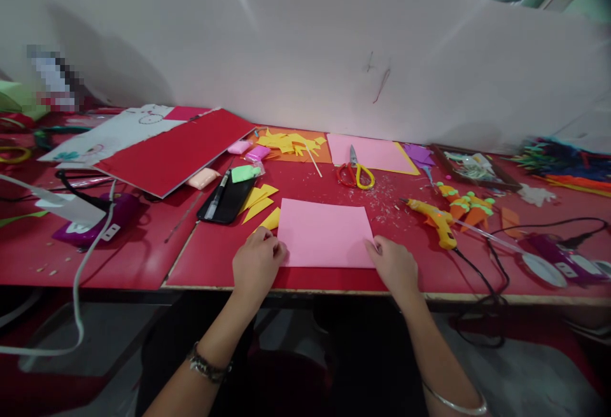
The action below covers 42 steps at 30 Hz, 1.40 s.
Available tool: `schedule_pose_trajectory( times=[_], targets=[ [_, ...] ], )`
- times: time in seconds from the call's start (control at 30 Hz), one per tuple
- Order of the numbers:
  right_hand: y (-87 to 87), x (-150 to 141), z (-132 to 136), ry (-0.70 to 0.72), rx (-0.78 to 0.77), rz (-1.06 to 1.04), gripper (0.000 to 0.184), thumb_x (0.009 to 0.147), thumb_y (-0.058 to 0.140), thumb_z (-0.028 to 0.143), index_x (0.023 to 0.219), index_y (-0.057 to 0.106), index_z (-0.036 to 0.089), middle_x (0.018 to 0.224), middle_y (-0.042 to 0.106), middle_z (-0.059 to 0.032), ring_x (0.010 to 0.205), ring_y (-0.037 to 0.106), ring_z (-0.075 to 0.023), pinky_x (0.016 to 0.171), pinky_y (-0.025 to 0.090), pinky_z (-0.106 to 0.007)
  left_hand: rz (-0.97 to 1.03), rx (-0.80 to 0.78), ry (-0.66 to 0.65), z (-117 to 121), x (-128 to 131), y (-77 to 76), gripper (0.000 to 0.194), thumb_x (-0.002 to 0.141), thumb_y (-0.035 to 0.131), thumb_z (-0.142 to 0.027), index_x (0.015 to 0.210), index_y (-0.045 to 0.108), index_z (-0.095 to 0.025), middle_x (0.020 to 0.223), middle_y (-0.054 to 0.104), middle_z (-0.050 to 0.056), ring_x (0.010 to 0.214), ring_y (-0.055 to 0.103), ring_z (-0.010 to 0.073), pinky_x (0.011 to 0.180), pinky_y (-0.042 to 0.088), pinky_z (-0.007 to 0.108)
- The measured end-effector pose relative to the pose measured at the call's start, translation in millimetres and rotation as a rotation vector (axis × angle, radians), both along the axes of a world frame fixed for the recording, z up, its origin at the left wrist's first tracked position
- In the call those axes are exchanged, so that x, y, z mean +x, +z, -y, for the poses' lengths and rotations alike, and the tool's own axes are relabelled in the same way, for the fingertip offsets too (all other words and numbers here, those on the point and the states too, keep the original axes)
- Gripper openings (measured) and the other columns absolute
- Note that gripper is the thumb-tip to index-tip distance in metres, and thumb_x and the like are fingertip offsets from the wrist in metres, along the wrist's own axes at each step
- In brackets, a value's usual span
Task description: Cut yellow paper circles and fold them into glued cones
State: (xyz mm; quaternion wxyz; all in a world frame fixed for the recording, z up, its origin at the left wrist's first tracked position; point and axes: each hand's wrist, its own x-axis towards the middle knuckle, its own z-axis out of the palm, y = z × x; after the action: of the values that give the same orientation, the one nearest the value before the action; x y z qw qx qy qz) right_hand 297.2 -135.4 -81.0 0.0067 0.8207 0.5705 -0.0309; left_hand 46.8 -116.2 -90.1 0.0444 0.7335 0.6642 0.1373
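A pink sheet of craft paper or foam (325,233) lies flat on the red table near its front edge. My left hand (258,256) is closed at the sheet's lower left edge, fingers curled in. At the lower right edge, my right hand (394,268) pinches the sheet between thumb and fingers. Yellow paper pieces (260,204) lie just beyond my left hand. Past the sheet's far edge are scissors (355,172) with one red and one yellow handle. To the right of the sheet rests a yellow glue gun (435,221), its cord trailing over the table edge.
A black phone (226,199) with a pen on it lies left, near a red board (179,149) and soft clay packets (245,174). Purple power strips (100,219) sit at both sides. At the back are another pink sheet (365,151), a brown tray (475,167) and pipe cleaners (563,159).
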Motion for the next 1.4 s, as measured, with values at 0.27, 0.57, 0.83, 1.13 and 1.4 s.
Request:
schedule_pose_trajectory(
  times=[0.27, 0.57, 0.83, 1.13, 1.4],
  targets=[
    [1.7, -3, -1, -0.028, -0.035, 0.022, 0.039, 0.087, 0.032, 0.049, 0.083, 0.06, 0.022, 0.074, 0.063, -0.0064, 0.069, 0.058, -0.019, 0.05, 0.022, -0.024, -0.065, 0.098, -0.062, -1, -2, 3.1, 0.023, 0.083, 0.046, -0.023, 0.102, 0.057, -0.019, 0.118, 0.051, 0.007, 0.083, 0.056, 0.016, 0.052, 0.039, 0.023],
    [4.7, -6, 0, -0.016, -0.054, 0.036, 0.037, 0.088, 0.03, 0.047, 0.085, 0.059, 0.023, 0.079, 0.065, -0.0069, 0.073, 0.061, -0.0234, 0.055, 0.033, -0.027, -0.44, 0.122, -0.68, -9, 24, 12.3, 0.051, 0.085, 0.035, -0.005, 0.131, 0.04, -0.028, 0.129, 0.05, 0.004, 0.099, 0.053, 0.0225, 0.069, 0.049, 0.033],
    [3.6, -5, 0, -0.01, -0.046, 0.021, 0.038, 0.088, 0.03, 0.047, 0.087, 0.059, 0.023, 0.081, 0.066, -0.0078, 0.077, 0.062, -0.0235, 0.058, 0.037, -0.028, -0.143, 0.065, -0.704, -16, -9, -6.9, 0.038, 0.092, 0.034, -0.026, 0.13, 0.041, -0.026, 0.139, 0.039, -0.001, 0.124, 0.036, 0.0167, 0.103, 0.029, 0.033],
    [3.2, -6, 2, 0.0, -0.026, 0.025, 0.037, 0.089, 0.03, 0.045, 0.088, 0.059, 0.023, 0.081, 0.066, -0.0079, 0.077, 0.063, -0.024, 0.057, 0.038, -0.028, -0.142, -0.032, -0.687, -24, -36, -5.5, 0.051, 0.089, 0.029, -0.053, 0.135, 0.031, -0.032, 0.145, 0.028, -0.003, 0.132, 0.025, 0.0181, 0.104, 0.026, 0.033],
    [2.8, -5, 1, -0.001, -0.022, 0.041, 0.035, 0.089, 0.031, 0.044, 0.087, 0.058, 0.022, 0.08, 0.066, -0.007, 0.075, 0.063, -0.0232, 0.057, 0.04, -0.028, -0.171, -0.169, -0.735, -40, -53, 5.5, 0.065, 0.083, 0.03, -0.063, 0.138, 0.025, -0.03, 0.146, 0.023, -0.002, 0.134, 0.02, 0.0214, 0.107, 0.02, 0.036]
  ],
)
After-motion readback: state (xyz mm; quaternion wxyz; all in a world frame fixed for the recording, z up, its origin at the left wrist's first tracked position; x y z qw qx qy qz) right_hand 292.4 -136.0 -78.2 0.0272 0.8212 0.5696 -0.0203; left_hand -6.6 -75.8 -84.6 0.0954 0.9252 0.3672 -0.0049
